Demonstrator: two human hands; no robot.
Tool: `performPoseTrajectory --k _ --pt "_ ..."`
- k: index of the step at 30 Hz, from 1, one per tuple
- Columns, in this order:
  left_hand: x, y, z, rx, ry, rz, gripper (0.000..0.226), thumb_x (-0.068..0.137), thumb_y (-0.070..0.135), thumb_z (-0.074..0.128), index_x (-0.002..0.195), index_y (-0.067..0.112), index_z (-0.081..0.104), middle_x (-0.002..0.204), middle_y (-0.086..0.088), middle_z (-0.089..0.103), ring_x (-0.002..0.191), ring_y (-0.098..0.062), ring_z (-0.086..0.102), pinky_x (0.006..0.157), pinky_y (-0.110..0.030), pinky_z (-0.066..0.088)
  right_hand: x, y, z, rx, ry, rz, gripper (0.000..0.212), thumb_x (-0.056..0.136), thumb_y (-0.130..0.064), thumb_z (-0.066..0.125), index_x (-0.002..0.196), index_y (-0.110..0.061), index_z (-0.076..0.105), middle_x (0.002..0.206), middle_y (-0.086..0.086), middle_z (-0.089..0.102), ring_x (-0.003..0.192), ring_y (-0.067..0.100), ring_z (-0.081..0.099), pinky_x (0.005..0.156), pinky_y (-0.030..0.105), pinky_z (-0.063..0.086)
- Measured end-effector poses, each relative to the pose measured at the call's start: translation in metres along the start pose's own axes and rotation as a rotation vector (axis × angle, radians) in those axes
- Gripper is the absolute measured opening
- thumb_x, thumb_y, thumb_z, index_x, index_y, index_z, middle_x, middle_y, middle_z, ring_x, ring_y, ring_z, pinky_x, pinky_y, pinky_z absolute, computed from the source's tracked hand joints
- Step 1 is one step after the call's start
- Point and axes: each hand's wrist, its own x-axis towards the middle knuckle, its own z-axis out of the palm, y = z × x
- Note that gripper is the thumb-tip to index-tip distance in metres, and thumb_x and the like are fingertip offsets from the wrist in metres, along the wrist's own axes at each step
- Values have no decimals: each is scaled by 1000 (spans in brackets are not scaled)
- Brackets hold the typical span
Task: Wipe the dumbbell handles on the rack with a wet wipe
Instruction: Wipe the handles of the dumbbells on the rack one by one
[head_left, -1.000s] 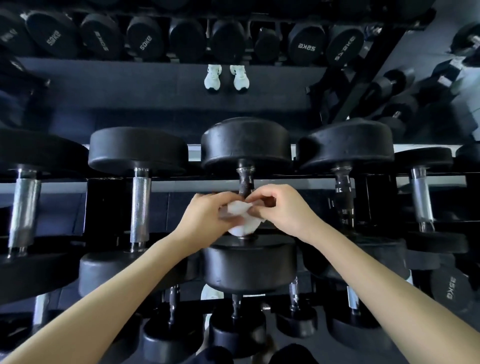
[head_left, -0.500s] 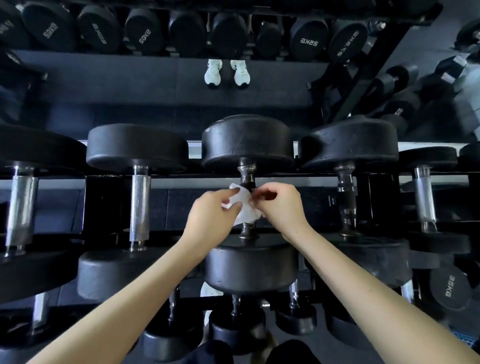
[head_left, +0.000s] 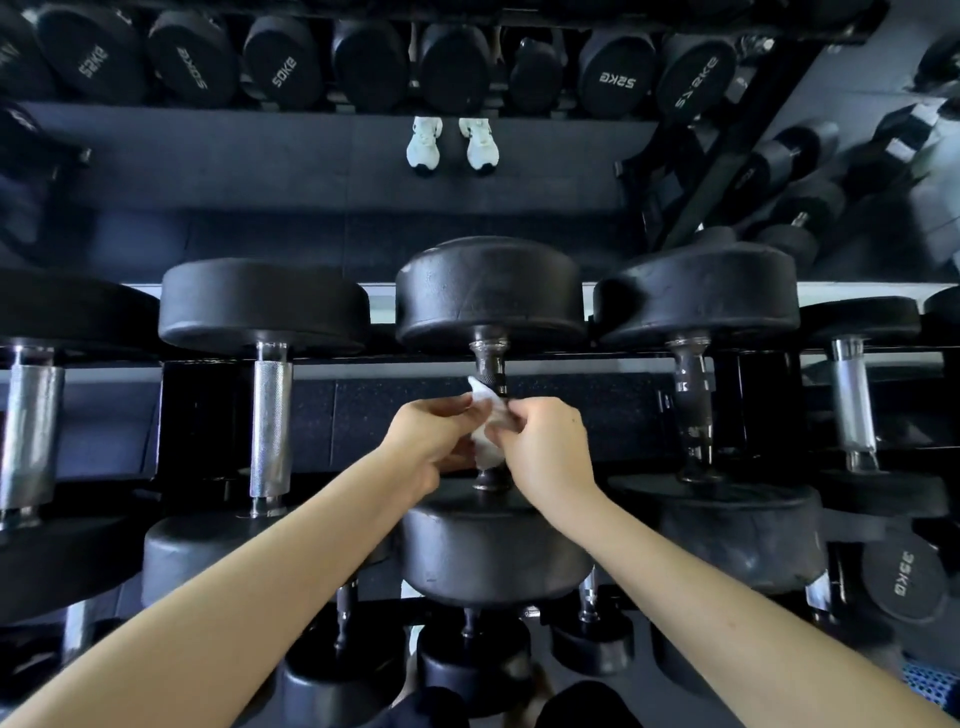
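Note:
A white wet wipe (head_left: 486, 432) is wrapped around the dark handle (head_left: 489, 364) of the middle dumbbell (head_left: 491, 291) on the rack's top row. My left hand (head_left: 431, 441) pinches the wipe from the left side. My right hand (head_left: 545, 444) pinches it from the right, fingers curled on the cloth. The two hands almost meet in front of the handle and hide its lower half. Only the upper part of the handle shows bare above the wipe.
Black dumbbells flank the middle one: one with a chrome handle (head_left: 270, 415) to the left and one with a dark handle (head_left: 693, 410) to the right. Lower rows (head_left: 470, 660) hold smaller dumbbells. A mirror behind reflects more weights and white shoes (head_left: 452, 143).
Both hands and the wipe have shifted along the handle: up from its lower end at first, then slightly back down, with a corner of the wipe now sticking up.

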Motion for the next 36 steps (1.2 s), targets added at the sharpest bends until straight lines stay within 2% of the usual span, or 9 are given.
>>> performPoseTrajectory --k 9,12,16,19,23,27,31,34,36 --pt "30 23 19 -6 209 175 16 74 15 78 83 8 67 89 -15 71 74 -25 67 70 -41 59 42 -9 0 184 182 -5 44 85 -10 62 45 -16 44 44 -6 37 48 10 34 42 20 23" --pt "25 15 17 -16 133 156 21 78 18 75 92 5 68 86 -10 70 73 -18 67 66 -30 59 35 -2 -1 236 130 13 46 87 -15 62 45 -18 45 43 -7 37 46 6 31 43 18 22" --pt "15 1 14 -43 138 127 16 77 17 75 87 9 67 80 -7 69 72 -19 66 68 -27 58 18 12 1 343 37 93 29 86 -14 64 59 -3 64 51 0 52 52 5 39 49 22 30" --pt "24 9 22 -78 220 101 24 74 32 77 85 12 69 89 -11 72 84 -25 69 86 -38 56 35 3 10 493 166 148 24 83 -13 67 63 1 67 54 -3 53 59 7 41 54 29 34" --pt "33 16 29 -58 310 147 28 73 40 76 89 18 73 90 -2 70 87 -20 68 88 -31 53 48 -8 19 552 296 192 16 82 -18 70 72 -6 74 70 5 70 65 11 55 66 37 52" --pt "32 15 28 -30 301 168 28 74 38 77 89 15 73 94 -5 71 89 -21 67 86 -31 53 50 -3 11 879 174 325 6 80 -6 72 83 -1 72 67 0 70 59 6 61 63 22 54" --pt "22 11 40 356 479 349 20 82 27 69 96 14 73 94 -7 71 85 -19 64 69 -22 42 62 8 5 1123 -39 488 11 84 6 59 80 -4 64 73 10 64 54 13 60 53 21 47" --pt "23 15 35 316 455 353 16 75 31 74 78 15 71 87 -6 71 81 -19 66 68 -24 48 59 3 4 1009 30 405 17 84 3 61 74 -10 64 69 4 61 45 4 56 44 16 43" --pt "30 18 23 88 253 247 20 73 33 77 72 17 66 82 -6 71 74 -18 67 68 -28 57 52 -7 6 563 177 188 36 85 -8 65 55 -24 54 53 -8 49 45 1 43 46 18 34"
